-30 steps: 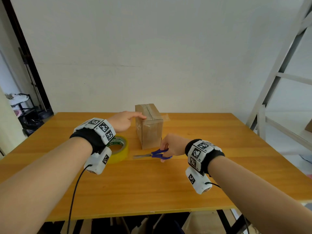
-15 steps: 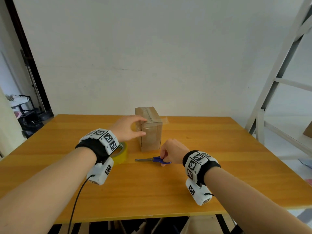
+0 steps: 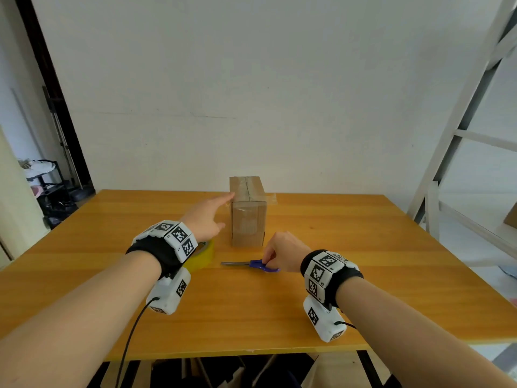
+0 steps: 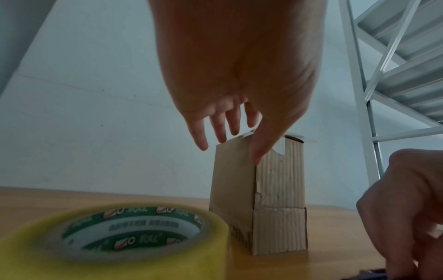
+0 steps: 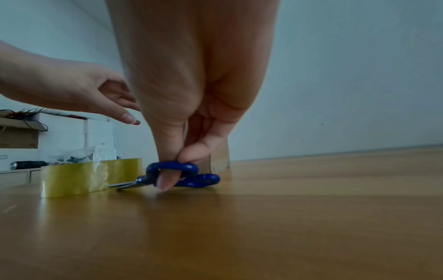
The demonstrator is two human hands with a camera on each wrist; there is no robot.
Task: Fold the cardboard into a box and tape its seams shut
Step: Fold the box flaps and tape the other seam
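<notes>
White wall stands behind an orange wooden tabletop [image 3: 363,275], with a dark shelf unit [image 3: 47,186] off the left edge and a pale metal frame [image 3: 453,130] to the right. Going left to right: the left hand [image 3: 208,217] reaches forward with its fingers [image 4: 221,130] straight and slightly spread, the tips touching the upper left edge of the box; in the left wrist view the thumb lies against the box's near corner. Below that wrist a roll of yellow tape [image 3: 202,254] lies flat on the tabletop, near the box's left side. The cardboard box [image 3: 247,217] stands upright near the middle of the tabletop, folded shut, a seam running along its top under glossy clear tape. Just in front of it lie blue-handled scissors [image 3: 251,265], blades pointing left toward the roll. The right hand [image 3: 285,254] is curled down onto them: in the right wrist view its thumb passes through one handle loop and a finger presses on the loop's top, so its fingers are clamped on the scissors, which rest on the wood
</notes>
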